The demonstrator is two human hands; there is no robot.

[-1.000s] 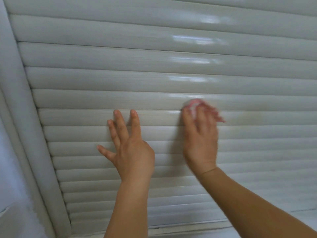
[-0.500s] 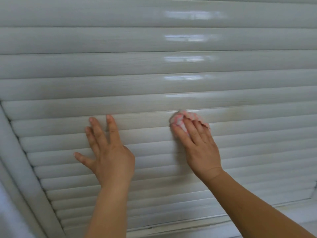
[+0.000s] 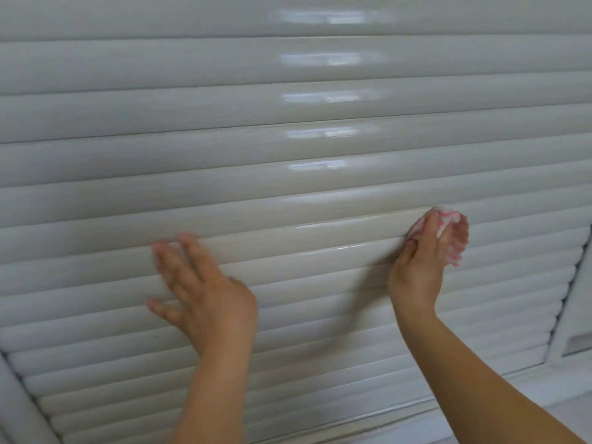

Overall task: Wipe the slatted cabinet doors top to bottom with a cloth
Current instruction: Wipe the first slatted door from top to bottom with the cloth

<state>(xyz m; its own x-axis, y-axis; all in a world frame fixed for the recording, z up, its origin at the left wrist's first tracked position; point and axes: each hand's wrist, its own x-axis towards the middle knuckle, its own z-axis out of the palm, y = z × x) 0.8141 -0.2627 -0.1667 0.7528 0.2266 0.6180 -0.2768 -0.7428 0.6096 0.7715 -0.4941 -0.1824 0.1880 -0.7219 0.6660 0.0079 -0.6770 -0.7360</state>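
Note:
A glossy pale grey slatted cabinet door fills the head view. My right hand grips a small pink and white cloth bunched in its fingers and presses it on a slat right of centre, about two thirds down. My left hand lies flat on the slats at the lower left of centre, fingers spread and straight, slightly blurred. Most of the cloth is hidden by the fingers.
The door's right frame runs down at the right edge, with a recessed slot beside it. The left frame shows at the bottom left corner. A pale ledge runs below the lowest slats.
My right hand has slid the cloth to the right along the slat. The view has shifted right, bringing the door's right frame into sight. My left hand stays flat on the slats.

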